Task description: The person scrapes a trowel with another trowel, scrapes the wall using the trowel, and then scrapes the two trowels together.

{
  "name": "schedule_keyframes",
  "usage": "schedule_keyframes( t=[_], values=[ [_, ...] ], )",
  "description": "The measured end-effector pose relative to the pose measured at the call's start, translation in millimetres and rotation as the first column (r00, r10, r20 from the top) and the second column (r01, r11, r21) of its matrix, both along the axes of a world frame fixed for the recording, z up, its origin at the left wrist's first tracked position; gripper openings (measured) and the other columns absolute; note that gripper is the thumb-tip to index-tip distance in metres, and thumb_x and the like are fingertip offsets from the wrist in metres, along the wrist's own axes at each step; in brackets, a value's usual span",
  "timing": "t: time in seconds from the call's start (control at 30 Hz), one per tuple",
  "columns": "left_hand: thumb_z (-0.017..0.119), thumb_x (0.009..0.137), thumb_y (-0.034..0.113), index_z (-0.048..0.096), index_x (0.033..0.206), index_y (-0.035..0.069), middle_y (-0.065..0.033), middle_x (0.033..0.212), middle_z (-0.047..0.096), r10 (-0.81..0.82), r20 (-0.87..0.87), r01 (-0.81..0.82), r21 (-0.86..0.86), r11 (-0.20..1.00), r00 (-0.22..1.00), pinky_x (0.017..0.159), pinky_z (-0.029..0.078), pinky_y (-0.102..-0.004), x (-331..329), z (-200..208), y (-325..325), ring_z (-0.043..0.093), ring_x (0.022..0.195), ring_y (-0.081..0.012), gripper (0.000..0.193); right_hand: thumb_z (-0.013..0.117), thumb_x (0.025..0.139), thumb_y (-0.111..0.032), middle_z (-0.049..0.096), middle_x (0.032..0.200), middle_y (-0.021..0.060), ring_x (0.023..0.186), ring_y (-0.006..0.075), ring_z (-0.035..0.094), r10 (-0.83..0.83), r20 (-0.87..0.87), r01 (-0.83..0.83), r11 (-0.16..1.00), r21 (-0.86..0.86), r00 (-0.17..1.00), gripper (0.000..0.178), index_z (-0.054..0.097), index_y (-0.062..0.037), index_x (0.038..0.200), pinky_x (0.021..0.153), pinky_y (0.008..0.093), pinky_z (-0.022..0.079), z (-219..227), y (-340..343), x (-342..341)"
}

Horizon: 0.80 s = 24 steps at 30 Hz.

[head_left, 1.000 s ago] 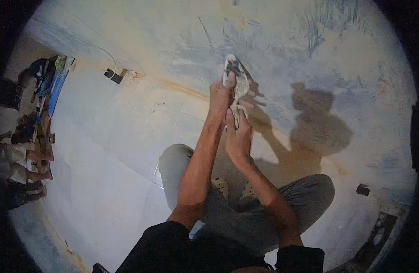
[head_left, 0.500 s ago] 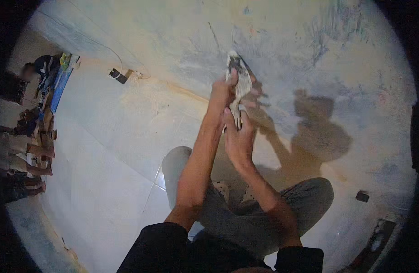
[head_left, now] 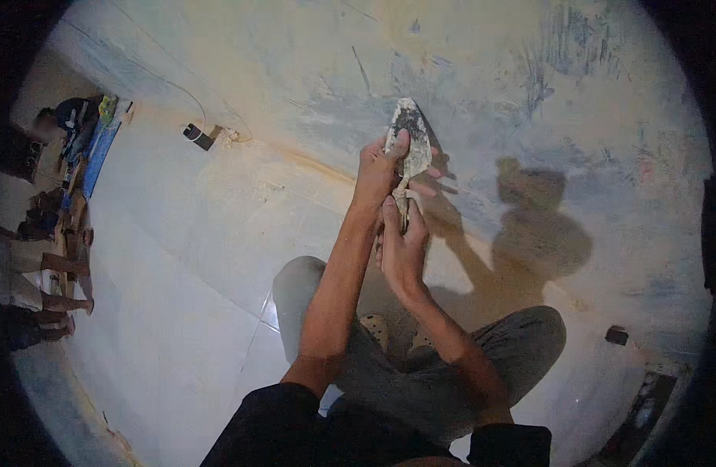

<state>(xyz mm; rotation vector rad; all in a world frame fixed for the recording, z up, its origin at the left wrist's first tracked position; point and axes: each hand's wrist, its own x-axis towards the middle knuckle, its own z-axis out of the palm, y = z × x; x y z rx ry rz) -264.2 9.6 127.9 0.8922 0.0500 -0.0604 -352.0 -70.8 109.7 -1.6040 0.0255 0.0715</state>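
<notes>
A pointing trowel (head_left: pixel 414 162), its blade crusted with white and dark plaster, is held up in front of the patchy wall (head_left: pixel 482 70). My left hand (head_left: pixel 379 170) is closed round the blade, thumb lying on its face and fingertips showing past its right edge. Below it, my right hand (head_left: pixel 407 251) grips the handle, with the thumb along its side. The blade's tip points up and away from me. Most of the handle is hidden in the right hand.
A black adapter or box with a cable (head_left: pixel 197 137) lies by the wall's foot. A small dark box (head_left: pixel 617 335) is at the right. Other people's legs (head_left: pixel 66 268) and a blue board-like thing (head_left: pixel 103 159) are at the far left. Pale tiles (head_left: pixel 171 257) cover the floor.
The trowel's blade has turned so more of its face shows, and its tip sits slightly lower. Both hands keep their hold. The view has shifted a little.
</notes>
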Motion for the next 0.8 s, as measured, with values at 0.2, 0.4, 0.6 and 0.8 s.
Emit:
schedule_keyframes(
  t=[0.2,0.4,0.6,0.8],
  values=[
    [0.057,0.094,0.029,0.056,0.104,-0.005,-0.0218,0.092,0.066,0.042,0.054,-0.039,-0.061,0.997,0.998,0.049,0.06,-0.0471,-4.0,14.2,4.7,0.068,0.07,-0.0328,0.035,0.051,0.097,-0.035,0.059,0.074,0.0067,0.061,0.0124,0.056,0.265,-0.144,-0.256,0.963,0.079,0.953,0.042,0.047,0.0019,0.116,0.055,0.0302,0.045,16.5,-19.0,-4.6],
    [0.054,0.095,0.032,0.054,0.106,-0.003,-0.0197,0.094,0.065,-0.029,0.016,0.031,-0.126,0.992,0.999,0.052,0.062,-0.0431,-2.9,6.1,-4.9,0.069,0.073,-0.0301,0.037,0.05,0.097,-0.036,0.059,0.076,0.0113,0.066,0.0194,0.06,0.167,-0.005,-0.167,0.986,0.004,0.986,0.04,0.047,0.0004,0.113,0.059,0.035,0.046,0.1,-14.5,-9.2],
    [0.046,0.098,0.04,0.053,0.109,-0.004,-0.0145,0.102,0.063,0.242,-0.233,-0.287,-0.187,0.939,0.942,0.079,0.058,-0.0412,-37.0,-51.1,-19.9,0.064,0.087,-0.0247,0.046,0.05,0.096,-0.04,0.062,0.093,0.0237,0.087,0.0338,0.062,0.301,-0.188,-0.351,0.861,-0.369,0.935,0.052,0.045,0.0071,0.119,0.078,0.043,0.048,7.3,-54.9,-11.2],
    [0.029,0.101,0.047,0.051,0.115,-0.002,-0.014,0.101,0.06,-0.091,-0.296,-0.08,-0.517,0.852,0.951,0.082,0.052,-0.0426,-52.7,-62.9,-76.7,0.061,0.091,-0.0269,0.055,0.054,0.093,-0.044,0.058,0.115,0.0271,0.105,0.0378,0.059,0.489,-0.296,-0.44,0.21,-0.873,0.82,0.064,0.039,0.001,0.136,0.092,0.0478,0.044,80.4,-124.7,-7.5]
  ],
)
